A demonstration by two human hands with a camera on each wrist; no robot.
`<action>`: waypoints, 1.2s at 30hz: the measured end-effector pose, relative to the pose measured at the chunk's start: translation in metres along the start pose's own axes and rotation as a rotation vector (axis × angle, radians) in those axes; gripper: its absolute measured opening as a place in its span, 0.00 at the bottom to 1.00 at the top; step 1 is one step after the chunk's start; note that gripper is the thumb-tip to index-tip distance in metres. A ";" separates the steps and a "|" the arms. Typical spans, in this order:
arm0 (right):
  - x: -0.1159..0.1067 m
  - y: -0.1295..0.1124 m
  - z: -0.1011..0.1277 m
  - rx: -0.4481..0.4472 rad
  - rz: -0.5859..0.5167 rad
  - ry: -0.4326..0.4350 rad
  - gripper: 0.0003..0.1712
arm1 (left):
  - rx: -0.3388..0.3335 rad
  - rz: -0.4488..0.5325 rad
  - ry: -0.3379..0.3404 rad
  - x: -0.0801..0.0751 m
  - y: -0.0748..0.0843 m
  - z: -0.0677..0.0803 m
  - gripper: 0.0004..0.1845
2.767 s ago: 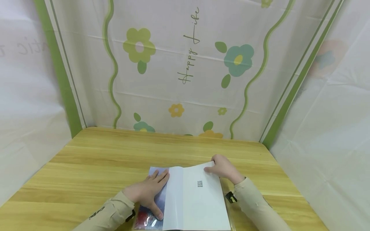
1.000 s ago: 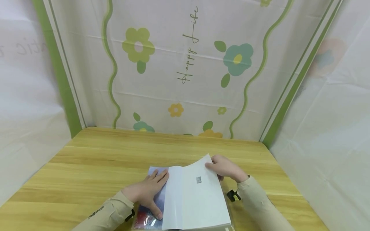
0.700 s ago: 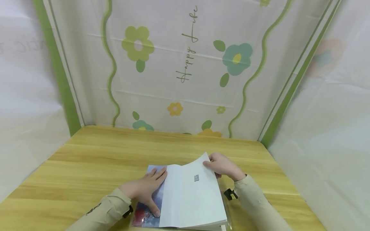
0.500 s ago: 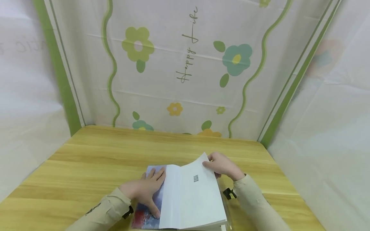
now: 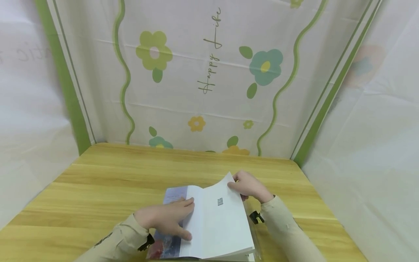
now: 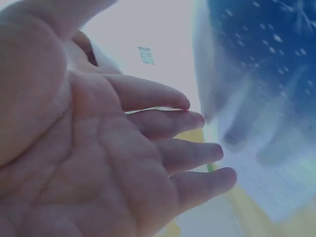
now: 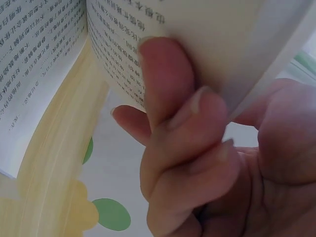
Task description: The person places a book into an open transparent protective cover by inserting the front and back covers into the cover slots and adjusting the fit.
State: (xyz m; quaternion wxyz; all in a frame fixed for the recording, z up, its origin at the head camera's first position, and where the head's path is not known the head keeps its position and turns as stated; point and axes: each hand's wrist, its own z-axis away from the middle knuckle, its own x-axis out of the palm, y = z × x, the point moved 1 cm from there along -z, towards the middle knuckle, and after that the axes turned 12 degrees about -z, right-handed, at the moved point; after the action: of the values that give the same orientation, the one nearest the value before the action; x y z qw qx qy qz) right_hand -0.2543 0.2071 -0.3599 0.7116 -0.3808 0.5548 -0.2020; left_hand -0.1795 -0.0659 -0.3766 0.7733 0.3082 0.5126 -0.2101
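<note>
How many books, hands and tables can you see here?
Books: 1, the book, open on the table.
Hands: 2, the left hand flat on the book, the right hand lifting its pages.
Tables: 1.
Total: 4.

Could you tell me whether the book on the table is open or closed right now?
Open. The right hand lifts a block of pages off the book, with printed text visible beneath; the left hand rests flat on the opened cover.

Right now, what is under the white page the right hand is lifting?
Under the lifted white page, the right wrist view shows printed text pages, with the right hand curling fingers beneath the page's edge. The head view shows none of it; the page covers it.
</note>
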 end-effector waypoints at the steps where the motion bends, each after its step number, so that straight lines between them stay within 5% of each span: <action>1: 0.000 0.000 0.000 -0.001 0.004 0.000 0.12 | 0.008 0.003 0.021 -0.001 0.002 0.000 0.48; 9: 0.000 -0.004 0.000 -0.010 0.026 0.002 0.13 | 0.057 0.134 0.228 -0.007 0.009 -0.006 0.28; 17: 0.001 -0.013 0.001 -0.007 0.049 0.007 0.15 | 0.017 0.292 0.363 -0.017 0.030 -0.018 0.22; 36: -0.001 -0.022 0.002 -0.050 0.056 -0.011 0.20 | -0.053 0.313 0.341 -0.033 0.050 -0.062 0.23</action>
State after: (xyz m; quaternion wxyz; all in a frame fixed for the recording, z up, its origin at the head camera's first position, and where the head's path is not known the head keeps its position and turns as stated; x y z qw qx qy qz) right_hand -0.2495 0.1941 -0.3423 0.7104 -0.3838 0.5660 -0.1663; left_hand -0.2013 0.0130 -0.3511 0.7065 0.3948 0.5870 -0.0190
